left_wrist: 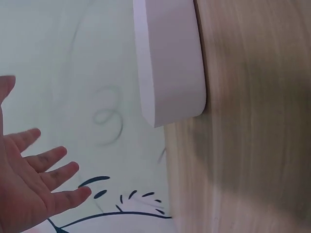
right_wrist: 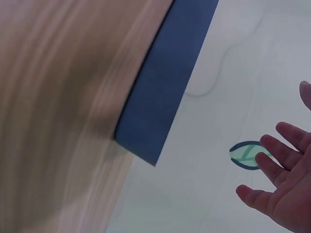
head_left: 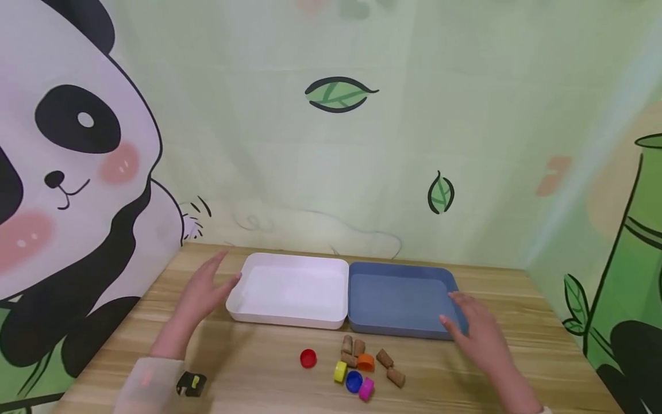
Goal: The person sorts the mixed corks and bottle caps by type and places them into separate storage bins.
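Observation:
My left hand [head_left: 203, 290] is at the left end of a white tray [head_left: 289, 321], fingers spread and holding nothing. In the left wrist view its fingers [left_wrist: 56, 177] stand apart from the tray's corner. Across from it, my right hand [head_left: 478, 333] is by the right end of a blue tray [head_left: 400, 332], also with nothing in it. The right wrist view shows straight, parted fingers [right_wrist: 286, 158] clear of the blue wall. The two trays lie side by side.
In front of the trays lie several corks [head_left: 384, 358] and coloured caps: red [head_left: 308, 359], yellow [head_left: 339, 371], blue [head_left: 354, 382], orange [head_left: 365, 362] and magenta [head_left: 366, 389]. A printed cloth wall [head_left: 362, 172] rises behind the wooden table [head_left: 248, 368].

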The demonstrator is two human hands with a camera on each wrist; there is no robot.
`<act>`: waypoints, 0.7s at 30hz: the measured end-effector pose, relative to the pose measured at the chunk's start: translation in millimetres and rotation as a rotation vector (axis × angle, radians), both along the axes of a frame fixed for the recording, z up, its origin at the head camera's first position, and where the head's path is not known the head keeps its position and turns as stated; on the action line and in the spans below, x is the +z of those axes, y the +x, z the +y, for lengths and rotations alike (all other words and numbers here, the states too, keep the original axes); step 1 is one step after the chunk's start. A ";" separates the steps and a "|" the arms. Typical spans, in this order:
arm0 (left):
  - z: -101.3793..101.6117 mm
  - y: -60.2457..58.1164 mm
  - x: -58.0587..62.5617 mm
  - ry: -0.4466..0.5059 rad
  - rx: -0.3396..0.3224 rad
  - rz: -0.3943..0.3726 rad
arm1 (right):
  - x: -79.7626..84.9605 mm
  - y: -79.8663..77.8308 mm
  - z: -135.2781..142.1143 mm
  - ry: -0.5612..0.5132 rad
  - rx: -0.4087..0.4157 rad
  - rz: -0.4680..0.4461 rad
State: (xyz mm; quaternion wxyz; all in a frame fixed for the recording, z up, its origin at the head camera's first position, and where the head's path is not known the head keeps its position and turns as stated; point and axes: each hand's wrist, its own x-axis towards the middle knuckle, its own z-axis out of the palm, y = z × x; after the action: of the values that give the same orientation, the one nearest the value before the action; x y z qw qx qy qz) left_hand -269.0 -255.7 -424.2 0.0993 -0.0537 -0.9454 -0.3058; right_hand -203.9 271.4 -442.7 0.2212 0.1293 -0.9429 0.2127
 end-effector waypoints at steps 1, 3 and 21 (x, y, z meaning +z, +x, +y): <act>-0.7 0.2 -1.2 0.018 0.007 -0.019 | -1.1 1.6 -1.8 0.004 0.002 -0.008; -2.1 1.0 -3.6 0.056 0.025 -0.053 | -3.5 3.9 -5.3 0.020 0.004 -0.026; -5.2 -2.4 -21.7 0.249 0.041 -0.179 | -13.9 24.1 -37.8 -0.020 0.075 -0.331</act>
State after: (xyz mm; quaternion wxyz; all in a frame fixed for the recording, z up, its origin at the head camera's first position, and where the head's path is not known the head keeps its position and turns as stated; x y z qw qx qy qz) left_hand -271.4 -260.9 -445.9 0.0266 0.0056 -0.9062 -0.4220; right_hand -179.8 233.5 -456.6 0.0559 0.1253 -0.9588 0.2488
